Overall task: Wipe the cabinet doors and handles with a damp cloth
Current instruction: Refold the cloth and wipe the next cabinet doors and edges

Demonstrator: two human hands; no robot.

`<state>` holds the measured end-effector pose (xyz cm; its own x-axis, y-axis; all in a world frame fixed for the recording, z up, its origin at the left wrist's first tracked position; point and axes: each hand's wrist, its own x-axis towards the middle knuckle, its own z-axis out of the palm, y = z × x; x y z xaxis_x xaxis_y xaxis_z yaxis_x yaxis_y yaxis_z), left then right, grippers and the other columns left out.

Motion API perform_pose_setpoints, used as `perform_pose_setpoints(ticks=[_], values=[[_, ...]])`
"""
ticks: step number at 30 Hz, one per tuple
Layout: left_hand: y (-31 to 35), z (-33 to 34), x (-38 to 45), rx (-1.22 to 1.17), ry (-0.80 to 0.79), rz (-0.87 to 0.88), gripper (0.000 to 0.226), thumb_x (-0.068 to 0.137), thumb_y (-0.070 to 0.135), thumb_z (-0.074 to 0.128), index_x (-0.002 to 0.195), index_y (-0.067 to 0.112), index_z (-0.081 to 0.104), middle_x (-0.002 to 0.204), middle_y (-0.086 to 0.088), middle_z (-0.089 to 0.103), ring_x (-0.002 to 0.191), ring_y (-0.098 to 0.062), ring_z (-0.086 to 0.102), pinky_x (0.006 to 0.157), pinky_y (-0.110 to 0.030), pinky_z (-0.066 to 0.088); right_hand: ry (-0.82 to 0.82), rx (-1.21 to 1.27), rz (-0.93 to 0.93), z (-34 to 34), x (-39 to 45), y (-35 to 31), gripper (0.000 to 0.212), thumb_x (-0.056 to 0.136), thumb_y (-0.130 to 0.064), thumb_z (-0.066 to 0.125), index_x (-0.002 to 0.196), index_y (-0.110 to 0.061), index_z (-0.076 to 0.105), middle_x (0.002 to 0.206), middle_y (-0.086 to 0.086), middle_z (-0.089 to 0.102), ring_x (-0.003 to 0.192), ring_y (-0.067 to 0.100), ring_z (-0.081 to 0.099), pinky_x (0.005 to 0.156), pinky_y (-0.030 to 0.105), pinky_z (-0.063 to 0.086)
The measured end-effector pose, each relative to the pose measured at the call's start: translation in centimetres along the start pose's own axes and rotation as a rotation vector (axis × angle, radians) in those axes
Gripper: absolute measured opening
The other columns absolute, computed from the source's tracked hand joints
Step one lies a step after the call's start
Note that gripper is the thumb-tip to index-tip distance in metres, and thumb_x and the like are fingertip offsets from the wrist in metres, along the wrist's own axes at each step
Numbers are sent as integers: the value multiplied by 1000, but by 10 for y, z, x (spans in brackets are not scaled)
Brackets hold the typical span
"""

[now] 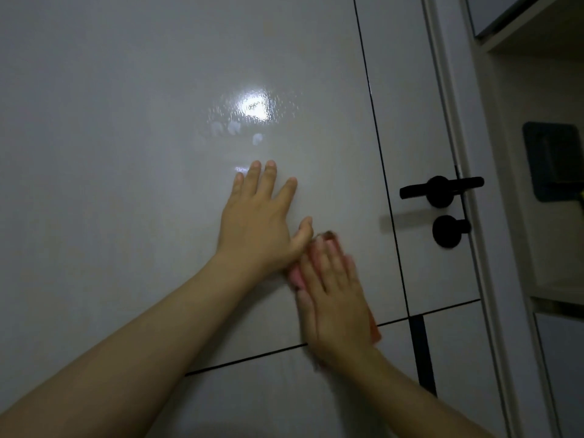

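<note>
Glossy pale-grey door (142,153) fills most of your view, its sheen catching a bright light reflection (254,104) above your hands, with faint fingertip marks (234,131) just beneath that glare. Your left hand (260,216) lies flat against the panel near the centre, fingers straight and spread, thumb angled out to the right; it holds nothing. Just below and right of it, your right hand (335,298) presses a pink cloth (297,276) against the door with straight, flat fingers. The cloth shows at the fingertips, along the hand's left edge and again at its right side; this hand is blurred. Your left thumb sits right beside the cloth's upper end. A thin dark horizontal groove (252,358) crosses the door under your right wrist, and a thin dark vertical groove (379,153) runs down just right of both hands. Further right, well apart from the cloth, a black lever handle (441,188) sticks out, with a black round knob (450,230) directly below it. At the far right edge, a dark rectangular plate (553,161) is fixed to the side wall.
</note>
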<state>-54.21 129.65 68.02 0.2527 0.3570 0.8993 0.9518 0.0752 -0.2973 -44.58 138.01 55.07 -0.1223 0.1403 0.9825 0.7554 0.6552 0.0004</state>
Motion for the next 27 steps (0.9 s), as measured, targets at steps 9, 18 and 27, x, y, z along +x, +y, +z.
perform_pose_setpoints(ticks=[9, 18, 27], values=[[-73, -38, -41, -4, 51, -53, 67, 86, 45, 29, 136, 5, 50, 148, -20, 39, 139, -34, 32, 117, -44, 6, 181, 134, 550, -7, 41, 7, 57, 99, -36, 13, 151, -13, 12, 159, 12, 7, 147, 22, -1, 119, 46, 3], [-114, -39, -72, 67, 26, -165, 69, 86, 50, 32, 144, 14, 42, 148, -24, 35, 138, -39, 28, 116, -48, 15, -2, -16, 69, -12, 74, -6, 55, 98, -38, 12, 150, -25, 1, 160, 5, -2, 147, 18, -8, 119, 37, -6], [-121, -47, -70, 30, 84, -133, 65, 84, 48, 34, 135, 12, 55, 137, -21, 50, 127, -40, 44, 103, -49, 38, -48, -29, -289, 0, 81, -60, 54, 100, -39, 15, 151, -25, 6, 159, 2, 1, 147, 17, -3, 119, 38, 0]])
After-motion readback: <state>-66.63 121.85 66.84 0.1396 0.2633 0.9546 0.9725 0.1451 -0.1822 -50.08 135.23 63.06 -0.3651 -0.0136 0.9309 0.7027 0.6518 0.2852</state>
